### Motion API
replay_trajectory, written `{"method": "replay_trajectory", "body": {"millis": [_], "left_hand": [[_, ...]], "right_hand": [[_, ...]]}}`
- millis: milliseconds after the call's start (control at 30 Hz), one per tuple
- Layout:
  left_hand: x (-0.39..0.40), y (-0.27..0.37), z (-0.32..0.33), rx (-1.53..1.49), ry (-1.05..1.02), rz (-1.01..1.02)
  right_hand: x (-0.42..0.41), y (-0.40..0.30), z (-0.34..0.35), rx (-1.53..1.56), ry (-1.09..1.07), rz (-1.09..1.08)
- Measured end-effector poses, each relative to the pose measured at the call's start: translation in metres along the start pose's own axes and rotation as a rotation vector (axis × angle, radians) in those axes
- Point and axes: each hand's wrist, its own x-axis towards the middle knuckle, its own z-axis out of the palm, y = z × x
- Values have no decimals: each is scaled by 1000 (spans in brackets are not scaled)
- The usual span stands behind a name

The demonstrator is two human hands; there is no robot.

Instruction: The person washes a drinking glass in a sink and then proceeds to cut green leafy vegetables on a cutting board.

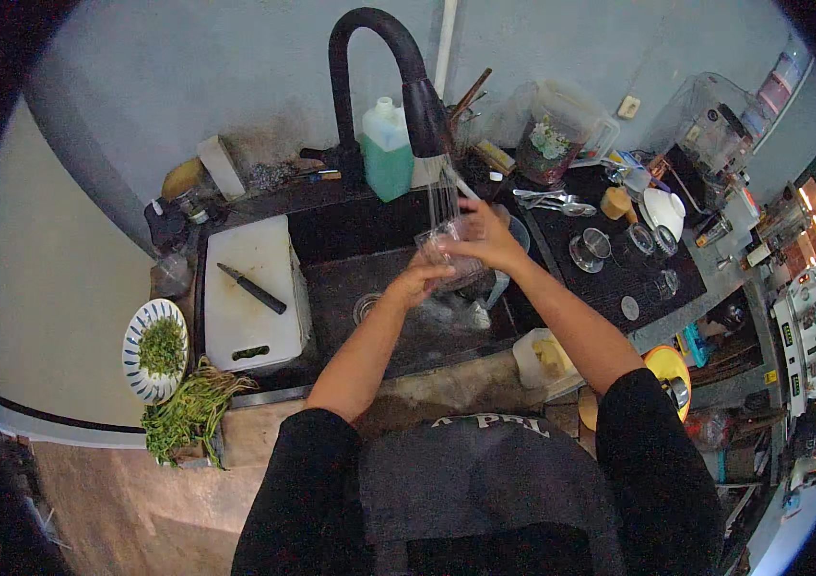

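Water runs from the black faucet onto a clear plastic or glass container above the dark sink. My left hand grips the container from the lower left. On its upper right side, my right hand also holds it, fingers spread around it. A light stick-like handle shows just behind the right hand; what it belongs to is hidden. Under my right forearm a clear pitcher is partly visible in the sink. The container's exact shape is blurred by the water.
Left lies a white cutting board bearing a black knife. Beside it are a plate of chopped greens and leafy stems. A green liquid jug stands behind; spoons and glassware lie on the right drainboard.
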Motion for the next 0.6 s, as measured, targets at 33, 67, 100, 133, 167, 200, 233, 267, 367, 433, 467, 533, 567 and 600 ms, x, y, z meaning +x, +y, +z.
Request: {"method": "replay_trajectory", "body": {"millis": [33,67,100,133,167,200,233,267,367,433,467,533,567,600], "left_hand": [[-2,0,4,1,2,4],[-2,-2,10,-166,-38,-25],[-4,-1,18,-333,-75,-52],[-6,1,27,-331,-75,-51],[-7,3,36,-469,2,-122],[-10,5,42,-607,82,-193],[-11,7,49,-604,83,-192],[-13,9,56,-664,107,-155],[-23,8,59,-771,179,-105],[-24,10,69,-814,200,-102],[-24,11,74,-815,212,-100],[-27,13,73,-820,234,-88],[-27,13,71,-786,227,-107],[-27,13,69,-752,218,-127]], "right_hand": [[2,0,0,1,-3,-3],[4,-1,1,2,-80,212],[6,-3,4,4,-159,426],[9,-3,4,5,-159,423],[13,-4,4,6,-191,495],[16,-5,5,8,-225,567],[16,-5,7,10,-225,565],[15,-5,7,215,-273,572],[12,-22,16,409,-324,653],[12,-24,11,390,-301,724],[12,-16,8,408,-322,728],[10,-24,10,425,-357,732],[8,-28,8,404,-366,724],[6,-35,6,383,-372,715]]}}
